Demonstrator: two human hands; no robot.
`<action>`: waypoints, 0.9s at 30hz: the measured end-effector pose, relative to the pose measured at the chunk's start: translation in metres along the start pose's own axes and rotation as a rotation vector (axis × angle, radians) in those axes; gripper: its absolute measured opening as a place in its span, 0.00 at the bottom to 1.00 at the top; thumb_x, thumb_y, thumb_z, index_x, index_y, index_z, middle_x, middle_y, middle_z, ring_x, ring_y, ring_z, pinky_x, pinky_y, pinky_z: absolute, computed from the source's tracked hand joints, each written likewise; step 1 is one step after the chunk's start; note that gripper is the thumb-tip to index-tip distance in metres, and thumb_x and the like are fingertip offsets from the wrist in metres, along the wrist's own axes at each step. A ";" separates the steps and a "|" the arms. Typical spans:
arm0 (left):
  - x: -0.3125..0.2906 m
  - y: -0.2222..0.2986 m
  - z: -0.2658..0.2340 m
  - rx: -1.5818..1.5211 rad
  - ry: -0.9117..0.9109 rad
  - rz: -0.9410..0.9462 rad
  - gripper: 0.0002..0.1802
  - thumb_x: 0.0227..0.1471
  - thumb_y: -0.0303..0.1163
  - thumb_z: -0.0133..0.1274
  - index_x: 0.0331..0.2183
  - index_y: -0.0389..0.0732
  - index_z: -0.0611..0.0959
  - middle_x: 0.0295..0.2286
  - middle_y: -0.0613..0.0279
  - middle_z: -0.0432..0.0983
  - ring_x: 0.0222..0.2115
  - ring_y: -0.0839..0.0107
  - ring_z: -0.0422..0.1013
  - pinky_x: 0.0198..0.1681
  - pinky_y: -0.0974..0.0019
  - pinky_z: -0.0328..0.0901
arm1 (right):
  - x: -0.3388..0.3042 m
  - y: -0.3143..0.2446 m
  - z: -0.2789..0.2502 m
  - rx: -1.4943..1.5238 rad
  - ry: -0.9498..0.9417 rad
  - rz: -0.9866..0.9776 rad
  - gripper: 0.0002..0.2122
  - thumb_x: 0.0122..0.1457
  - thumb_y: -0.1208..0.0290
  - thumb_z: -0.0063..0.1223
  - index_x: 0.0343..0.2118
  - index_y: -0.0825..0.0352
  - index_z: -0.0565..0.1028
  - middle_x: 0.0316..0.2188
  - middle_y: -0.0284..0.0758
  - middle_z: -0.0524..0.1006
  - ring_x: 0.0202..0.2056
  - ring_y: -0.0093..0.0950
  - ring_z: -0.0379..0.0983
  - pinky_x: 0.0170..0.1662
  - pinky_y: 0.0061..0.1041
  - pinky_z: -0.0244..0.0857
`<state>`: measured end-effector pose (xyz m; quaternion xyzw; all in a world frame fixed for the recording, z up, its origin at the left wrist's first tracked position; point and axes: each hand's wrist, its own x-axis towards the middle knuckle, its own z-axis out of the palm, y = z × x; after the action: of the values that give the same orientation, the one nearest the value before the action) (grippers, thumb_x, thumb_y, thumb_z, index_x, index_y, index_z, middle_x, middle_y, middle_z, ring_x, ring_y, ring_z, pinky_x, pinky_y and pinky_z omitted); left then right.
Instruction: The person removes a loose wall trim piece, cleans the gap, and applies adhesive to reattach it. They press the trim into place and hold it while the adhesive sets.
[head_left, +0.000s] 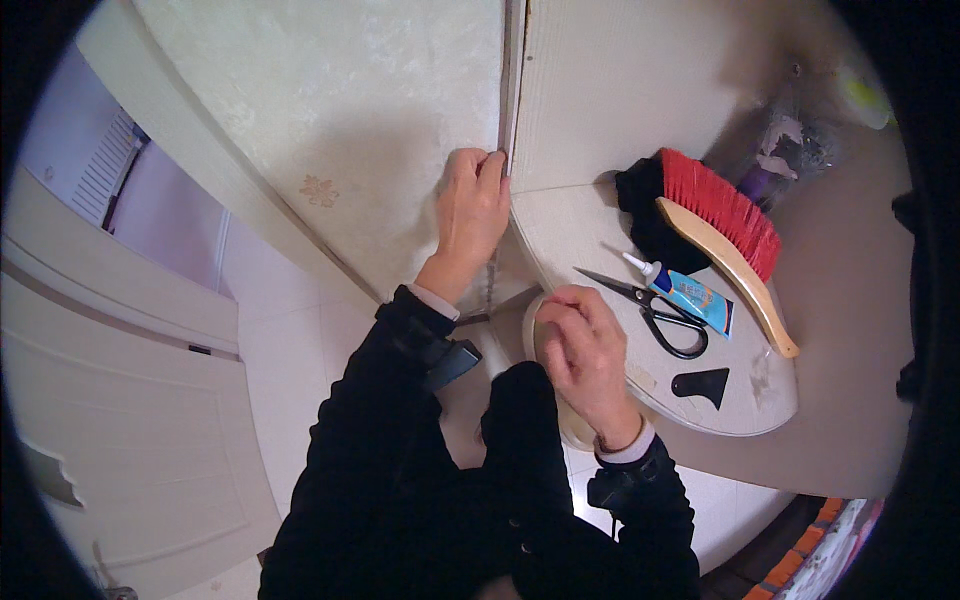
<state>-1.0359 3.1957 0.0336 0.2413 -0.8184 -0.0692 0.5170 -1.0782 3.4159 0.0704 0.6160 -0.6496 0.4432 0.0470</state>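
My left hand is raised against the patterned wallpaper, its fingers curled at the vertical edge strip. Whatever those fingertips pinch is too small to make out. Lower and to the right, my right hand hangs beside the rounded white shelf, fingers bent inward; what they hold, if anything, is hidden. On the shelf lie black-handled scissors, a blue tube with a white nozzle and a small black scraper. A wooden-handled brush with red bristles rests behind them.
Black cloth is bunched under the brush. A clear plastic bag sits at the back right of the shelf. Cream door panels stand on the left, above a pale tiled floor. A bright patterned item lies at lower right.
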 end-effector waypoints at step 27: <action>-0.001 -0.026 -0.005 -0.164 -0.074 0.164 0.07 0.43 0.19 0.58 0.29 0.38 0.80 0.27 0.58 0.73 0.27 0.58 0.72 0.30 0.61 0.68 | 0.047 0.020 0.063 -0.055 -0.026 0.074 0.08 0.51 0.81 0.51 0.36 0.71 0.74 0.34 0.44 0.74 0.32 0.42 0.73 0.36 0.35 0.68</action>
<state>-1.0228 3.1739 0.0250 0.1277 -0.8455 -0.1024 0.5083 -1.0756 3.3372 0.0506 0.5957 -0.6845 0.4184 0.0390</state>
